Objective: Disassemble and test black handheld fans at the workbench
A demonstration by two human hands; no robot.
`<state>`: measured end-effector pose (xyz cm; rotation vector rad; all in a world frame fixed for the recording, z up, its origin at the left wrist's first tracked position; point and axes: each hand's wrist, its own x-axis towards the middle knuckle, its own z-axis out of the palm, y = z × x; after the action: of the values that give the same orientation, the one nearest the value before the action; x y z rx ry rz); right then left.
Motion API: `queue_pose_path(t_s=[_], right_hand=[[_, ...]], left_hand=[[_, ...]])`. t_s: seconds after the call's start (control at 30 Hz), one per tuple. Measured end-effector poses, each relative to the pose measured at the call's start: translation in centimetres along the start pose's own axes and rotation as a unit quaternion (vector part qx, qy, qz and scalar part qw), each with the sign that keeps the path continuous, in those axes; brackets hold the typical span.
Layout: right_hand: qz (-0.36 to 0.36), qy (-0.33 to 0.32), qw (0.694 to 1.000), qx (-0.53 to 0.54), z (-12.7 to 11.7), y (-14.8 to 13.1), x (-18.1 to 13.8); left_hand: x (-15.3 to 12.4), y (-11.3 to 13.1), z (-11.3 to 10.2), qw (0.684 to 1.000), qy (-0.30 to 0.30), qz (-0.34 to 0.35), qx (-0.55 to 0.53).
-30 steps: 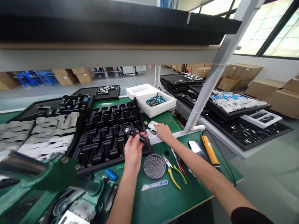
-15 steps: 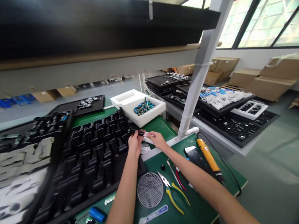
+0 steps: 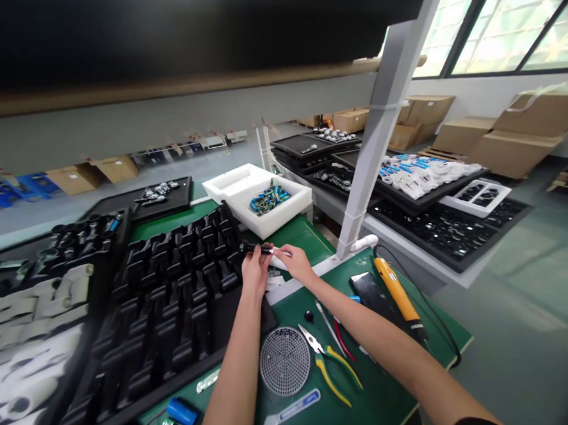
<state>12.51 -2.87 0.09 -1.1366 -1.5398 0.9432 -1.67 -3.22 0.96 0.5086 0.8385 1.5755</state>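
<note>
My left hand [image 3: 255, 270] is closed on a small black part [image 3: 254, 247], held just above the right edge of a large black moulded tray [image 3: 165, 309]. My right hand [image 3: 294, 263] is right beside it, its fingers pinching a small white piece [image 3: 278, 259] that touches the end of the black part. Both hands hover over the green bench mat [image 3: 324, 389], near a white bar along the bench.
A white foam box [image 3: 274, 214] with blue-green parts stands behind the hands. On the mat lie a round mesh disc [image 3: 284, 360], yellow-handled pliers [image 3: 329, 363], a scraper [image 3: 291, 412], a phone [image 3: 370, 292] and an orange-handled tool [image 3: 399, 298]. A slanted white post [image 3: 371, 149] rises to the right.
My left hand carried the black part up and right to meet my right hand, which lifted the white piece to it. The view has swung right.
</note>
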Motion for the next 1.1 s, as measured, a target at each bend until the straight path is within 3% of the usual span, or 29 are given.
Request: queue_pose_path(t_s=[0.43, 0.67, 0.73, 0.83, 1.0, 1.1], right_hand=[[0.018, -0.005, 0.999, -0.036, 0.6, 0.7, 0.1], [0.007, -0.011, 0.995, -0.100, 0.2, -1.1, -0.1], [-0.002, -0.015, 0.991, -0.131, -1.3, -2.3, -0.4], [-0.018, -0.001, 0.983, -0.181, -5.6, -4.1, -2.6], [-0.011, 0.095, 0.965, -0.245, -14.6, -5.3, -12.7], [0.007, 0.140, 0.957, -0.256, -17.1, -4.9, -17.4]], left_hand=[[0.0, -1.2, -0.7, 0.998, -0.028, 0.044, 0.046], [-0.2, -1.1, -0.2, 0.996, -0.035, 0.052, 0.061], [-0.4, -1.3, 0.1, 0.996, -0.037, 0.049, 0.061], [-0.2, -1.7, 0.8, 0.997, -0.039, 0.037, 0.060], [1.2, -0.7, 2.8, 0.994, -0.086, -0.004, 0.067], [2.2, 0.4, 4.4, 0.989, -0.125, -0.026, 0.075]])
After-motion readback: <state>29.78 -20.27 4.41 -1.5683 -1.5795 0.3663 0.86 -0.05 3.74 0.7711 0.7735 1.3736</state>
